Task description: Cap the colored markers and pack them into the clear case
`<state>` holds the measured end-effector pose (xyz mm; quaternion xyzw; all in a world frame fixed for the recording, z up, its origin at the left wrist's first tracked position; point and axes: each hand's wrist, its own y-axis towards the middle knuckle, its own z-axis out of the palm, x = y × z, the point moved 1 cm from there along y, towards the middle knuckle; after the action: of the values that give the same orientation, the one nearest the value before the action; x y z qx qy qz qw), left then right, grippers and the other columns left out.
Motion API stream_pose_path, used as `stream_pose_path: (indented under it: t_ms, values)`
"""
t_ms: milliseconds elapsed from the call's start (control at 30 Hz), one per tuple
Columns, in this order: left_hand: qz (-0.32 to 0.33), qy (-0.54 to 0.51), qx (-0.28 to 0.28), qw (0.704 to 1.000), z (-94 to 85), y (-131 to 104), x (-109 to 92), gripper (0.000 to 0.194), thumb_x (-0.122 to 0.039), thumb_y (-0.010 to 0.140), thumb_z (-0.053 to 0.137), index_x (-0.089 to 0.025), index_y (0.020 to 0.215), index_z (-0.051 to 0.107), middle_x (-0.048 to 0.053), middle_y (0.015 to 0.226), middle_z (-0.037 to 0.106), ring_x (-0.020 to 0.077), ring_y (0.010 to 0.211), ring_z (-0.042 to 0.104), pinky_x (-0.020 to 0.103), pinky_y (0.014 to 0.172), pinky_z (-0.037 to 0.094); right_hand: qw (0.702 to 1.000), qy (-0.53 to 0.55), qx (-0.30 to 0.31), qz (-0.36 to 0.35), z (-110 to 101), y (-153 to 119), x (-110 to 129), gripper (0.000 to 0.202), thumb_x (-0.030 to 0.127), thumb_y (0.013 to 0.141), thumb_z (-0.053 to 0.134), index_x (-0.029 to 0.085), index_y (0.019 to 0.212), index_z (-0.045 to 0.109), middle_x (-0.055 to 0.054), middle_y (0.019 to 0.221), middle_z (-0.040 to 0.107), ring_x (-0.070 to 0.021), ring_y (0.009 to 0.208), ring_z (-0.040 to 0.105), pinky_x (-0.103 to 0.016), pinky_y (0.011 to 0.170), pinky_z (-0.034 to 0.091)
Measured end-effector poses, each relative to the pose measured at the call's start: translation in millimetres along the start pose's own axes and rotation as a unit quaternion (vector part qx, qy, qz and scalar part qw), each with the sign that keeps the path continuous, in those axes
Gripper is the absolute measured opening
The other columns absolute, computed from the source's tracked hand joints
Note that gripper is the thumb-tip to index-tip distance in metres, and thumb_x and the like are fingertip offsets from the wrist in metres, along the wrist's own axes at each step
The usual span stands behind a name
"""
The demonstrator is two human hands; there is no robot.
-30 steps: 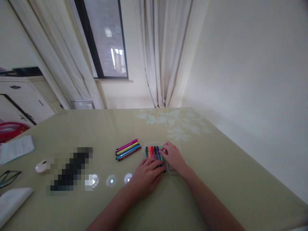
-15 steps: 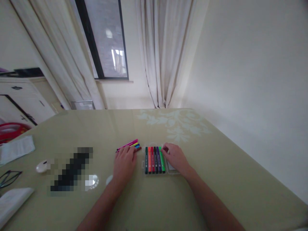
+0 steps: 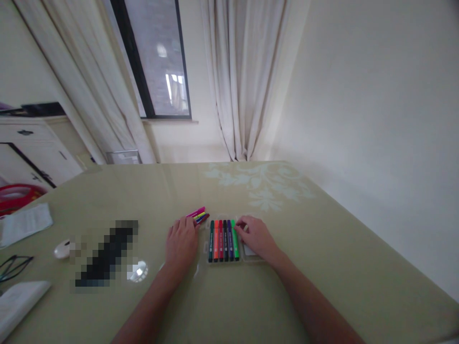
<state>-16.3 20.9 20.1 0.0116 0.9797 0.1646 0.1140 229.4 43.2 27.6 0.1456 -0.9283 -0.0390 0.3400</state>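
Note:
Several markers lie side by side in a clear plastic case (image 3: 223, 263), among them an orange marker (image 3: 216, 242) and a green marker (image 3: 235, 242) at the right end. My right hand (image 3: 256, 235) is at the case's right side, fingers bent together by the green marker's top; whether they grip anything is too small to tell. My left hand (image 3: 182, 239) lies left of the case over a loose bunch of pens, its fingers spread. A magenta pen (image 3: 197, 211) and a dark red pen (image 3: 204, 218) stick out beyond its fingers.
Along the left of the table (image 3: 229, 306) are a white mouse (image 3: 62, 249), a pair of glasses (image 3: 16, 265), papers (image 3: 27, 223), a white object (image 3: 21, 306) and a blurred dark object (image 3: 107, 255). A wall stands at the right, curtains and a window beyond.
The case with its markers has shifted slightly left and a little toward me. My right hand has moved left with it, and my left hand has also shifted slightly left over the loose pens.

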Motion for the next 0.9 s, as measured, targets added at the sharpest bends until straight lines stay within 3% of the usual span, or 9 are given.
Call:
stream_pose_path:
  t_ms: [100,200,300,400,600,733,900]
  values:
    - [0.008,-0.137,0.016,0.99,3.9,-1.0,-9.0,0.02,-0.03,0.103,0.044,-0.019,0.1,0.06,0.011,0.101,0.072,0.0284,0.097,0.067,0.043,0.087,0.051,0.997,0.077,-0.001,-0.011,1.7,-1.1,4.1,0.011,0.027,0.093,0.065,0.019,0.095,0.073,-0.003,0.083,0.075,-0.0154,0.066,0.068,-0.028,0.068,0.051]
    - [0.043,-0.272,0.041,0.96,6.4,-8.5,-26.6,0.02,-0.034,0.105,0.042,-0.022,0.105,0.058,0.007,0.101,0.073,0.0248,0.094,0.069,0.038,0.083,0.052,0.977,0.215,0.007,-0.002,3.4,0.1,8.0,0.022,0.038,0.094,0.065,0.019,0.1,0.074,-0.005,0.088,0.076,-0.0163,0.068,0.07,-0.028,0.066,0.053]
    - [0.071,-0.328,0.063,0.94,6.9,-19.1,-42.7,0.018,-0.036,0.104,0.045,-0.023,0.106,0.058,0.005,0.102,0.073,0.0239,0.093,0.068,0.038,0.082,0.053,0.936,0.352,0.019,0.015,4.4,2.5,10.8,0.031,0.047,0.089,0.069,0.018,0.096,0.076,-0.006,0.089,0.077,-0.0176,0.073,0.071,-0.028,0.063,0.054]
    - [0.087,-0.365,0.08,0.923,7.0,-25.9,-49.6,0.018,-0.035,0.102,0.05,-0.024,0.115,0.057,0.006,0.111,0.072,0.0231,0.098,0.068,0.038,0.087,0.054,0.907,0.419,0.005,0.045,2.5,3.9,11.9,0.035,0.05,0.082,0.076,0.017,0.093,0.077,-0.006,0.084,0.077,-0.0173,0.073,0.069,-0.028,0.064,0.054]
    - [0.119,-0.316,0.08,0.938,7.9,-27.3,-47.8,0.026,-0.033,0.101,0.054,-0.023,0.124,0.058,0.009,0.116,0.071,0.0254,0.104,0.067,0.044,0.093,0.054,0.884,0.45,-0.09,0.094,-8.9,7.0,4.2,0.035,0.052,0.079,0.077,0.018,0.086,0.077,-0.007,0.084,0.076,-0.016,0.071,0.065,-0.027,0.064,0.049]
    - [0.227,-0.248,0.08,0.938,8.4,-32.1,-50.7,0.034,-0.034,0.098,0.061,-0.024,0.131,0.058,0.01,0.128,0.068,0.0285,0.119,0.062,0.048,0.103,0.049,0.865,0.46,-0.157,0.122,-16.2,11.6,-12.2,0.039,0.052,0.076,0.078,0.019,0.096,0.08,-0.006,0.086,0.075,-0.0154,0.071,0.062,-0.026,0.063,0.048]
    - [0.301,-0.198,0.087,0.929,14.0,-39.5,-53.5,0.048,-0.034,0.095,0.067,-0.026,0.14,0.052,0.01,0.136,0.065,0.028,0.126,0.06,0.049,0.111,0.045,0.883,0.424,-0.153,0.131,-19.4,14.6,-26.8,0.042,0.054,0.075,0.077,0.018,0.097,0.082,-0.006,0.081,0.073,-0.0144,0.065,0.058,-0.027,0.061,0.048]
